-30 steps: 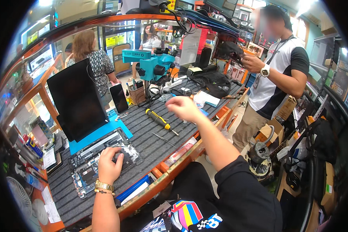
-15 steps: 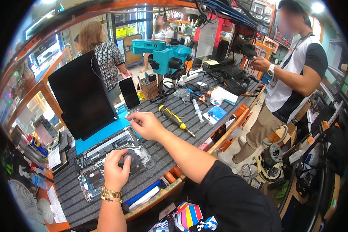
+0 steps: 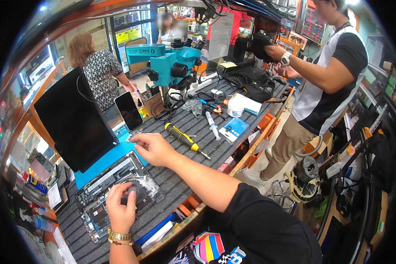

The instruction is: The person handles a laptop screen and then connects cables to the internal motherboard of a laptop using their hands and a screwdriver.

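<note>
An opened laptop base (image 3: 136, 180), its battery, fan and boards exposed, lies in front of me on the striped mat. My left hand (image 3: 121, 206) rests over its middle by the round fan, thumb apart from the fingers, holding nothing visible. Beyond it, my right hand (image 3: 153, 148) is closed in a pinch at the far edge of the blue mat (image 3: 89, 170). Whatever is between those fingertips is too small to make out. A dark screen panel (image 3: 75, 119) leans upright on the blue mat, and a phone (image 3: 128, 110) stands tilted beside it.
A yellow-black screwdriver (image 3: 185, 139), a syringe (image 3: 213, 126) and a white tub (image 3: 236, 107) lie to the right. A teal microscope (image 3: 171, 66) stands behind. A co-worker (image 3: 325, 83) handles a dark object at the bench's far right. A fan (image 3: 28, 242) is at lower left.
The whole view has shifted, so the bench things sit further left. Both my hands keep nearly the same places and poses. The co-worker's second hand now shows below the dark object.
</note>
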`<control>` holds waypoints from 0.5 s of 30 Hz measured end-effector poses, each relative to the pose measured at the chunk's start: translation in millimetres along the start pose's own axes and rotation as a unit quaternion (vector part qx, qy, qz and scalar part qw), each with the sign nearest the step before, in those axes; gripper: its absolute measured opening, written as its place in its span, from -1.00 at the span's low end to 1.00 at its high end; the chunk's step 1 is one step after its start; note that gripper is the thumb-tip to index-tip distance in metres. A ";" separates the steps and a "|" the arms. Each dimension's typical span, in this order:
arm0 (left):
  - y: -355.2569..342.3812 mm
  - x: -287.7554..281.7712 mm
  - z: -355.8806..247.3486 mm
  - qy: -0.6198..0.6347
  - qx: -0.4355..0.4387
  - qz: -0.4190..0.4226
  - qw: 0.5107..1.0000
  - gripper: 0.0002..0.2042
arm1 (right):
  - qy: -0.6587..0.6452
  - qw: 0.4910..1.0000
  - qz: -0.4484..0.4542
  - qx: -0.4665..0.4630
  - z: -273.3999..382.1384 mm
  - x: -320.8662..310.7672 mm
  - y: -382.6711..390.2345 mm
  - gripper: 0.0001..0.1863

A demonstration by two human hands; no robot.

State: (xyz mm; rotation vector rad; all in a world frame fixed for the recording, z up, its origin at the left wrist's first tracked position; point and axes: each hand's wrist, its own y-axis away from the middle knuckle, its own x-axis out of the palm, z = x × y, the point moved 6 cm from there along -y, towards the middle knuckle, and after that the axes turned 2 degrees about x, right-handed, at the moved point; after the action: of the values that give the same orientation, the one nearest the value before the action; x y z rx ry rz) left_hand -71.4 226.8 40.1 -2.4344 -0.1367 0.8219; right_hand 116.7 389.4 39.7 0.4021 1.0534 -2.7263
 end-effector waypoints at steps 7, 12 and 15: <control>0.1 1.2 3.2 0.000 -0.017 -0.002 1.000 -0.83 | -0.008 0.999 -0.033 0.006 -1.6 -3.6 0.0 -0.77; -0.6 0.5 0.0 -0.001 -0.009 -0.014 1.000 -0.84 | -0.009 0.999 -0.027 0.044 -8.1 -5.2 0.1 -0.77; 0.8 0.1 0.2 0.003 -0.003 -0.017 1.000 -0.84 | 0.002 0.999 -0.035 0.040 -6.5 -7.4 -0.4 -0.76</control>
State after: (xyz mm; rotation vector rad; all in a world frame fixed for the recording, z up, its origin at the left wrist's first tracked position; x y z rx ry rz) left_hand -71.5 226.2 39.5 -2.4332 -0.1784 0.7996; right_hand 124.8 394.7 37.7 0.3915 0.9805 -2.8378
